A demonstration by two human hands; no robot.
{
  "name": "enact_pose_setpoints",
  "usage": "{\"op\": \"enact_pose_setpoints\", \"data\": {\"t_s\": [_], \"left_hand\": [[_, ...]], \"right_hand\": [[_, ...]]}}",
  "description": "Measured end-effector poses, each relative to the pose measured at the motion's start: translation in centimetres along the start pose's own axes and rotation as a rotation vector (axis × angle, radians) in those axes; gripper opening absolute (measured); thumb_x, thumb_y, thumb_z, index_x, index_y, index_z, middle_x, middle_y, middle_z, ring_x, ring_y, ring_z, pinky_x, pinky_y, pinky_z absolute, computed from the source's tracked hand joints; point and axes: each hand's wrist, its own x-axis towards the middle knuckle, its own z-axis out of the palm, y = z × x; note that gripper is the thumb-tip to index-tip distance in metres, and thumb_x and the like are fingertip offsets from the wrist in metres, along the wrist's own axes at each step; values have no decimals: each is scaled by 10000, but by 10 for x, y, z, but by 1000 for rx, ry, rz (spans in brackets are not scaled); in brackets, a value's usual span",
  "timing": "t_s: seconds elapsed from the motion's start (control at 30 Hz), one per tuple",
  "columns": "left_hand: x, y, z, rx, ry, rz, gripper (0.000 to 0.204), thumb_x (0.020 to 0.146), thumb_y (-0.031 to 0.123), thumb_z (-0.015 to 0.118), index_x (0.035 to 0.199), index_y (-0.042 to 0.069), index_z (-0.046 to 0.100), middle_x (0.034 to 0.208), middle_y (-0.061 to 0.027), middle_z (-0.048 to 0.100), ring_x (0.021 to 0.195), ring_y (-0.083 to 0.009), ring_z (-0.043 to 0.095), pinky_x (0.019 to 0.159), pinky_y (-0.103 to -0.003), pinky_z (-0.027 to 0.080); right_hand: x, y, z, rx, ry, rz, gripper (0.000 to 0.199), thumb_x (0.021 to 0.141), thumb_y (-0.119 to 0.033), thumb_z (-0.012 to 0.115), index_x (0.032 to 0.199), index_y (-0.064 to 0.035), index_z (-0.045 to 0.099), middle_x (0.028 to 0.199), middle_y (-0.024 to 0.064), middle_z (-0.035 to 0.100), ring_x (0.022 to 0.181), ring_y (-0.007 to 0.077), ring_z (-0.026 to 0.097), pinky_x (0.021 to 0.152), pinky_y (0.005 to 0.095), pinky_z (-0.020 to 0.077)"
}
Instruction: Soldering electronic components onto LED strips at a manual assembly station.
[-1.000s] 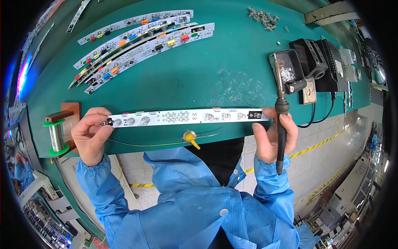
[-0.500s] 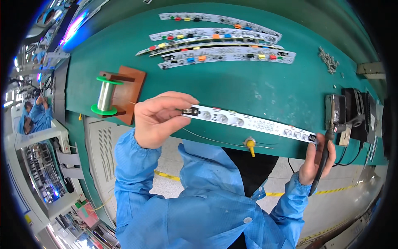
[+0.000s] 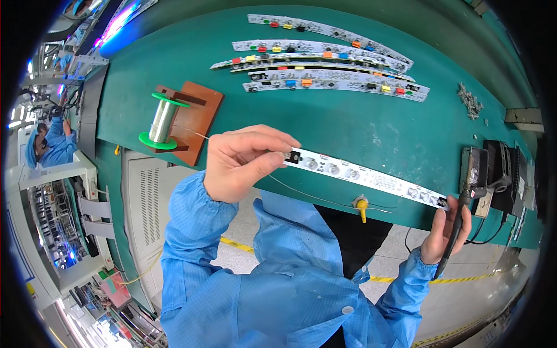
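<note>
A long white circuit strip (image 3: 365, 177) with round parts along it hangs over the near edge of the green bench. My left hand (image 3: 241, 162) pinches its left end. My right hand (image 3: 444, 229) touches the strip's right end with its fingertips and grips a black soldering iron (image 3: 455, 232) that points up toward the stand. A thin solder wire runs from the spool, past my left hand, under the strip.
A solder spool (image 3: 161, 122) with green flanges sits on a brown block (image 3: 194, 119) at the left. Several white strips with coloured parts (image 3: 331, 64) lie at the back. An iron stand (image 3: 478, 168), a black box (image 3: 505, 174), small metal bits (image 3: 470, 101) and a yellow plug (image 3: 361, 206) are on the right. Another person (image 3: 49, 145) sits far left.
The view has swung to the left, so the bench and strip sit further right in the picture. Both hands keep their hold on the strip and the iron.
</note>
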Motion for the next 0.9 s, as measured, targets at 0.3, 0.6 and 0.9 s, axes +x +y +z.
{"op": "enact_pose_setpoints", "data": {"t_s": [0.3,0.6,0.9], "left_hand": [[0,18,8,429,-17,200,227,795,-86,627,1021,-90,651,861,-179,675,744,-215,688,622,-268,556],[92,36,6,-229,366,-205,377,949,184,554,1203,-93,520,1110,-203,628,811,-181,640,689,-263,543],[98,-21,18,1419,168,496,112,734,18,693,836,43,654,884,-66,601,802,-272,568,696,-366,489]], "right_hand": [[1,-10,-1,5,70,98,439,879,-69,636,1288,-48,478,1101,186,637,841,174,592,765,311,492],[4,-4,-6,156,117,-6,429,911,-79,594,1314,-24,456,1138,192,630,822,178,575,797,328,474],[0,0,-5,167,116,10,430,902,-74,604,1306,-29,465,1130,192,632,818,177,576,795,324,475]]}}
